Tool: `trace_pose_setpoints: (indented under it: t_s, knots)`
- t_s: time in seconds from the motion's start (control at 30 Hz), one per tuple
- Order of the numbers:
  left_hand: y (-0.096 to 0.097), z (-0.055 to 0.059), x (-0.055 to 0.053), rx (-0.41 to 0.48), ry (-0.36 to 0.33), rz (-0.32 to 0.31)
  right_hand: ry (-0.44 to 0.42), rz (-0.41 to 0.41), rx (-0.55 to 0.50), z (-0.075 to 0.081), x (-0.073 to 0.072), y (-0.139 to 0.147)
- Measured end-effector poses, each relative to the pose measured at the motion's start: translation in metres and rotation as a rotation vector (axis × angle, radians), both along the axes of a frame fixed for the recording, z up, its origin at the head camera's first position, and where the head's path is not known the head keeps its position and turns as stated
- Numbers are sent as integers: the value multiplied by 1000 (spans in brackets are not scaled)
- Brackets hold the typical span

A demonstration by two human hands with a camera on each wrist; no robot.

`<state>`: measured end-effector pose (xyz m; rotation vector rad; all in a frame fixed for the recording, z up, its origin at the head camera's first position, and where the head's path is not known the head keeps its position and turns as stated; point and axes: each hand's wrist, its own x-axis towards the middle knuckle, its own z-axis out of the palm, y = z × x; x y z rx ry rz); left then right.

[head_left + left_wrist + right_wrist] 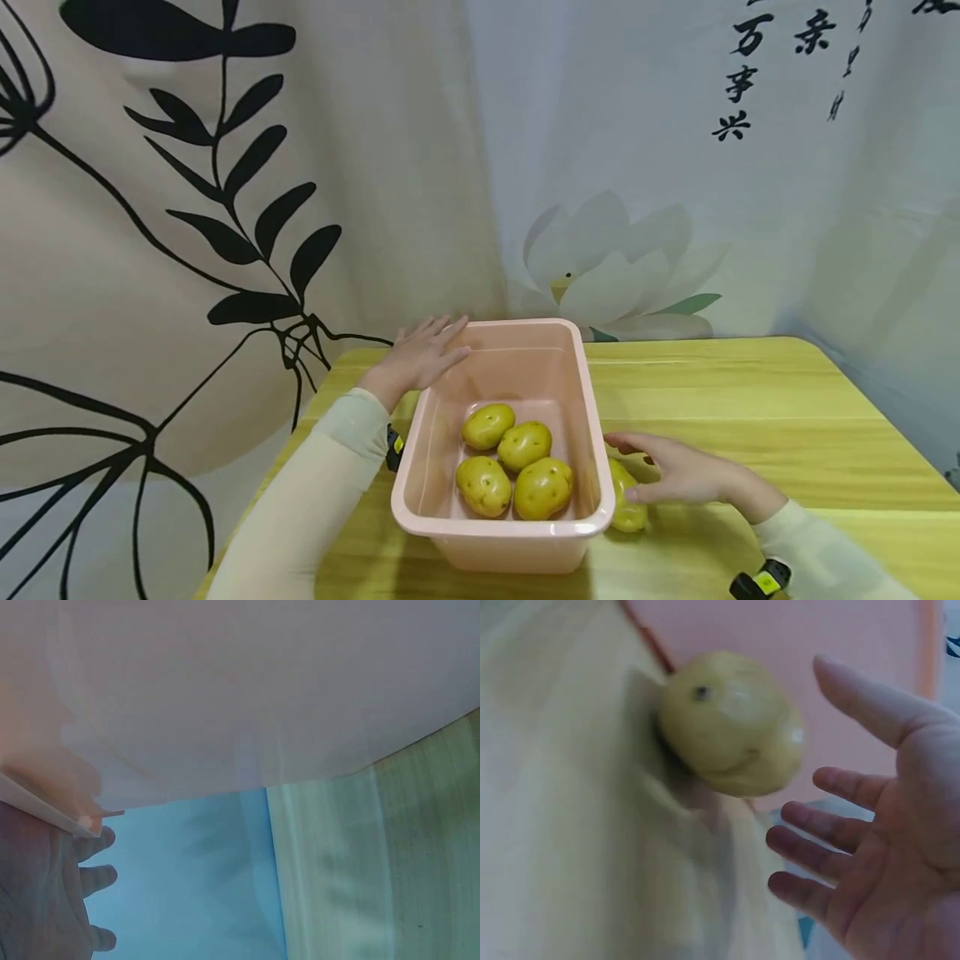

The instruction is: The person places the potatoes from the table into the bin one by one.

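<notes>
A pink plastic basin [525,546] stands on the table with several yellow potatoes [543,489] on its floor. My left hand [423,357] rests on the basin's far left rim, fingers spread; the left wrist view shows those fingers [97,880] reaching past the rim. Outside the basin, against its right side, lies one more potato [628,497]. My right hand [678,471] is beside this potato, thumb and fingers apart. In the right wrist view the hand [900,832] shows its palm, with a gap between it and the potato [731,724].
The yellow wood-grain table [750,408] extends to the right of the basin. Behind it hangs a pale curtain [405,167] printed with dark leaves, a lotus and characters. A black device is strapped to each wrist.
</notes>
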<state>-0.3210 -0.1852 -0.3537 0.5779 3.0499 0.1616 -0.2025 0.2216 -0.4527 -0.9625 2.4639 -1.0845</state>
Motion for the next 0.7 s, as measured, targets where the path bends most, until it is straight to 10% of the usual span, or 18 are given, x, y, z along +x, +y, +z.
trace_pose_setpoints:
  t_s: [0.7]
  knots:
    - [-1,-1,1,38,-13,0,-57,20,-20,-13,7,-9]
